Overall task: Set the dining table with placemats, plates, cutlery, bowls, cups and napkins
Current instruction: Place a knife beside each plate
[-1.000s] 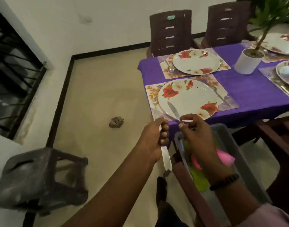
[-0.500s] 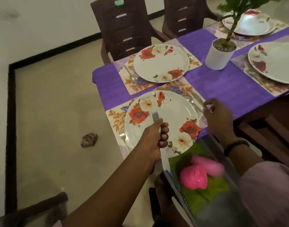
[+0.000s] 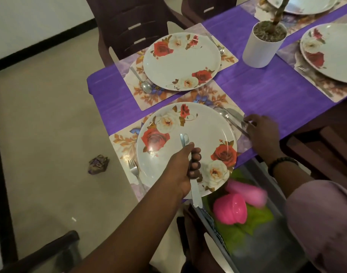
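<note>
- On the purple-covered worktop (image 3: pixel 267 91) we count four flowered plates in view: the near plate (image 3: pixel 186 146), a second plate (image 3: pixel 181 61) beyond it, a third plate (image 3: pixel 334 50) at the right edge and a fourth plate (image 3: pixel 306 3) cut off at the top.
- Each plate sits on its own placemat; the near placemat (image 3: pixel 123 142) shows at the plate's left.
- Cutlery we can count at the near setting: one fork (image 3: pixel 135 172) left of the plate, one spoon (image 3: pixel 224 115) and one knife (image 3: pixel 235 115) lying together on its right.
- The second setting has one spoon (image 3: pixel 143 83) on its left and one fork (image 3: pixel 220 49) on its right.
- One white plant pot (image 3: pixel 261 48) stands between the settings.
- Our left hand (image 3: pixel 185 170) is curled tight round a bundle of knives (image 3: pixel 195 194), held over the near plate; we cannot tell how many.
- Our right hand (image 3: pixel 263 133) rests on the worktop's edge, fingertips pinching the end of the laid knife.
- Below, a grey bin (image 3: pixel 267 243) holds two pink cups (image 3: pixel 230 208) on green cloth.
</note>
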